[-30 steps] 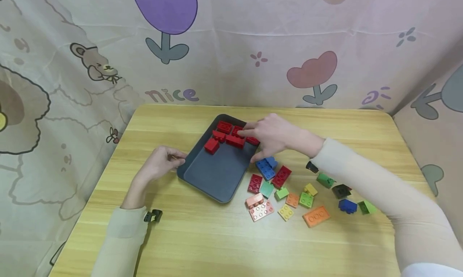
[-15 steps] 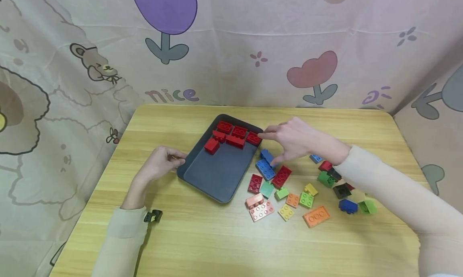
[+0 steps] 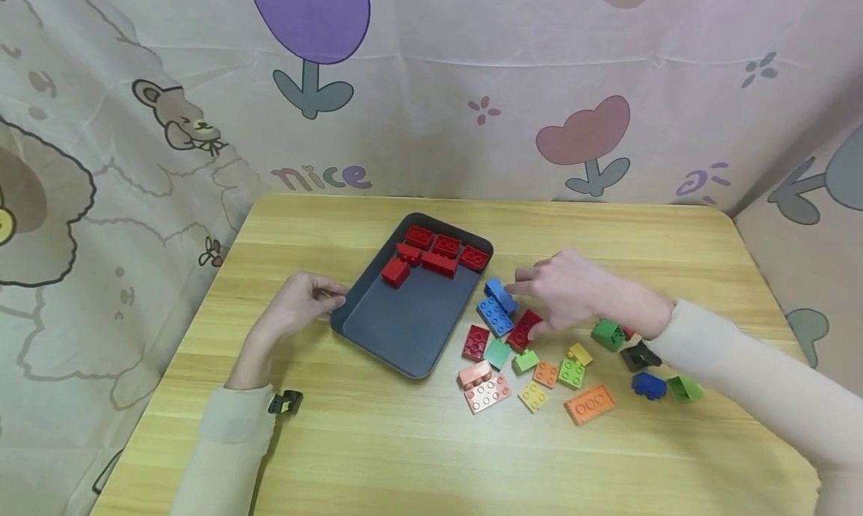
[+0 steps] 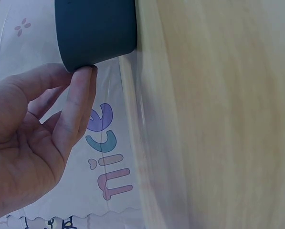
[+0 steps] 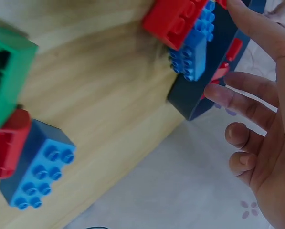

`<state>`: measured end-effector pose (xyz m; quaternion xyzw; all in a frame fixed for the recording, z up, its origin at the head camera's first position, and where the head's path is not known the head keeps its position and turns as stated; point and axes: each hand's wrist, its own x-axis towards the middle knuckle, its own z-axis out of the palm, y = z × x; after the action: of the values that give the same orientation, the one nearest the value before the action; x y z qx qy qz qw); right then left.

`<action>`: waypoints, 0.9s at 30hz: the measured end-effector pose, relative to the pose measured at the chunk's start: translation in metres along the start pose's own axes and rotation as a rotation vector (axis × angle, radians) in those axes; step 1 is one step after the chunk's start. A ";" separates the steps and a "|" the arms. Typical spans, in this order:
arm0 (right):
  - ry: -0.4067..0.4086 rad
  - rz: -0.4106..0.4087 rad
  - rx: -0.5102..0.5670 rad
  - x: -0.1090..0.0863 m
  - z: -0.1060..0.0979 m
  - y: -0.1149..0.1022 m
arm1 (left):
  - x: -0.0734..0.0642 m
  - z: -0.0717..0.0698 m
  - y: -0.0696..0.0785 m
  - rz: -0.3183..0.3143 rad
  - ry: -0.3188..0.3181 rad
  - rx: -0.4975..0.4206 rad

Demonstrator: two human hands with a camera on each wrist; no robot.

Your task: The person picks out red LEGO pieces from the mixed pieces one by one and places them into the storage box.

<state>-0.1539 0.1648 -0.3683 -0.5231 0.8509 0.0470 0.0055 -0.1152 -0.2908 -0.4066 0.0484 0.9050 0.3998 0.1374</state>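
At the left edge of a dark grey tray [image 3: 398, 329], my left hand [image 3: 300, 304] pinches the rim between thumb and fingers; the left wrist view shows the fingertips against the tray wall [image 4: 97, 33]. Several red building bricks [image 3: 439, 263] lie in the tray's far part. My right hand [image 3: 569, 291] is just right of the tray, thumb and index finger spread, over a dark red brick [image 3: 523, 332] and beside two blue bricks [image 3: 495, 316]. Nothing is held in it. In the right wrist view its thumb is near the red brick [image 5: 176, 21], two fingers curled.
Right of the tray on the wooden table [image 3: 418, 448] lie loose bricks: a dark red one [image 3: 476, 342], pink [image 3: 487, 393], orange [image 3: 589, 404], light green [image 3: 571, 372], green [image 3: 608, 335] and dark blue [image 3: 649, 385]. A printed cloth [image 3: 431, 149] hangs behind the table.
My right hand has moved from over the tray's far right corner to the right and nearer, down to the dark red brick. The left hand has stayed at the tray's edge.
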 end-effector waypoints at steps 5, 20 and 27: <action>-0.007 -0.010 0.032 -0.006 0.009 -0.003 | 0.000 0.000 -0.001 0.000 -0.002 -0.003; 0.012 -0.035 0.068 -0.012 0.022 -0.005 | 0.001 0.000 0.001 -0.010 -0.011 0.001; 0.033 -0.043 0.076 -0.014 0.026 -0.005 | 0.001 0.000 0.001 -0.003 -0.001 -0.001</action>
<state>-0.1443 0.1773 -0.3933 -0.5415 0.8406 0.0057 0.0124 -0.1160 -0.2899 -0.4058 0.0474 0.9047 0.4000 0.1386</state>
